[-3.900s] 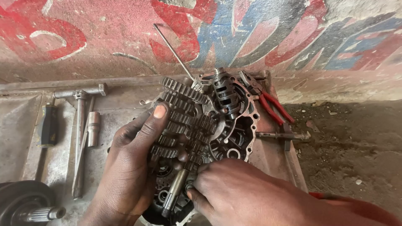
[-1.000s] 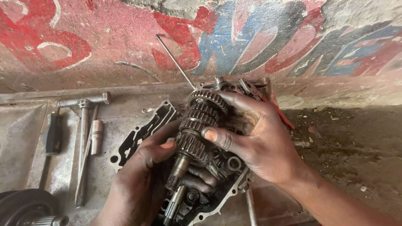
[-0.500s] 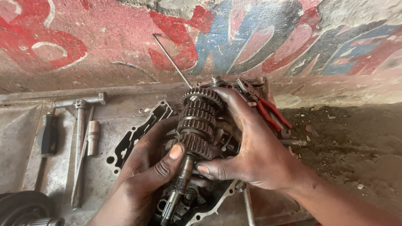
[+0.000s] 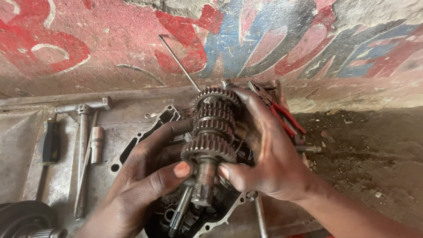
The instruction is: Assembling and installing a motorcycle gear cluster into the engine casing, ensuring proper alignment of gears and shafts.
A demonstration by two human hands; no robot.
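**Gear cluster raised off the engine case, both hands clamped on it**

Since the earliest frame, when the gears lay seated in the case, the gear cluster (image 4: 213, 128) has come up out of it; over the last second it has tilted more upright and the grip has closed lower on its shafts. Judged from this, the lift-out looks largely complete.

Far left, a dark-handled screwdriver (image 4: 49, 143), a T-handle wrench (image 4: 83, 132) and a small socket (image 4: 97, 144) lie untouched on the metal tabletop (image 4: 17, 132).

Left hand (image 4: 141, 185): fingers curled under the cluster, thumb pressed across the shaft stub at its near end.

Gear cluster: stacked gears on parallel shafts, held above the open engine case (image 4: 194, 218), near end just over the cavity.

Right hand (image 4: 264, 154): wrapped over the far side, fingers spread along the gears, thumb pinching the shaft opposite the left thumb.

Right of the hands, red-handled pliers (image 4: 286, 119) rest by the wall.
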